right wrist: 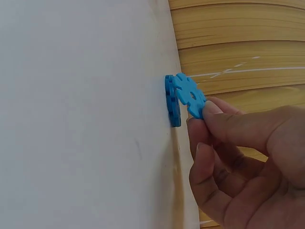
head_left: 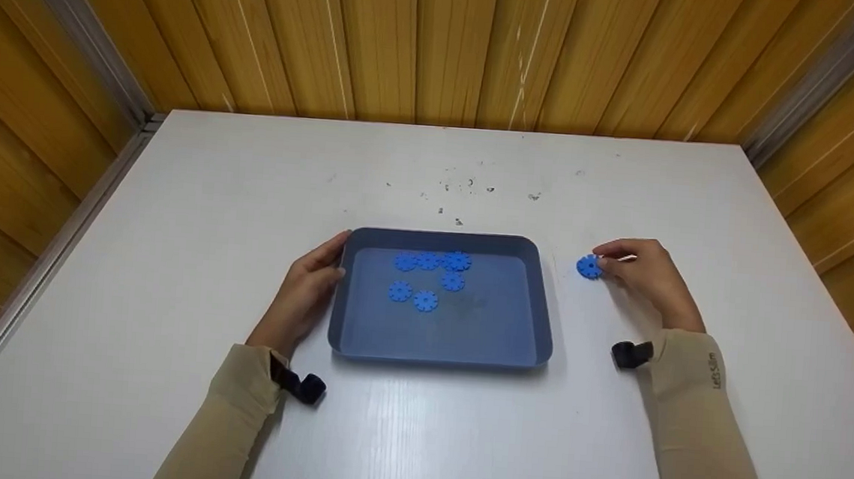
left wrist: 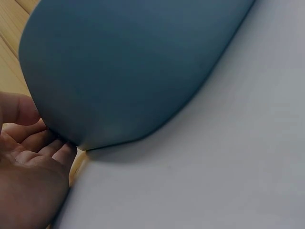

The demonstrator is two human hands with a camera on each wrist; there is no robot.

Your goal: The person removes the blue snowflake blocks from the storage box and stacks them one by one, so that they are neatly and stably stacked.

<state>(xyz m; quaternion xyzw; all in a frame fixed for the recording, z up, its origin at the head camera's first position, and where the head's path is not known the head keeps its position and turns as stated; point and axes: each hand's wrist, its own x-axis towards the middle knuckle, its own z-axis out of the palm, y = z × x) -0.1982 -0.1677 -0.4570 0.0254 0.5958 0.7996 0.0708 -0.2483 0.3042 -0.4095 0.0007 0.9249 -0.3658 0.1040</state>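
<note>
A grey-blue rectangular tray (head_left: 439, 338) lies on the white table with several blue notched plastic discs (head_left: 426, 301) in it, some overlapping near its far side. My left hand (head_left: 304, 291) grips the tray's left edge, thumb near the rim and fingers against the wall in the left wrist view. To the right of the tray, my right hand (head_left: 646, 277) pinches the edge of a blue notched disc (right wrist: 191, 95) between thumb and fingertips. Right by that disc, in the right wrist view, a small stack of blue discs (right wrist: 171, 101) sits on the table; the head view hides most of it.
The white table (head_left: 170, 252) has dark scuff marks beyond the tray. Yellow wood-look panels (head_left: 448, 45) stand along its far side and both flanks. Small black wrist cameras (head_left: 309, 389) stick out from both beige sleeves (head_left: 700, 424).
</note>
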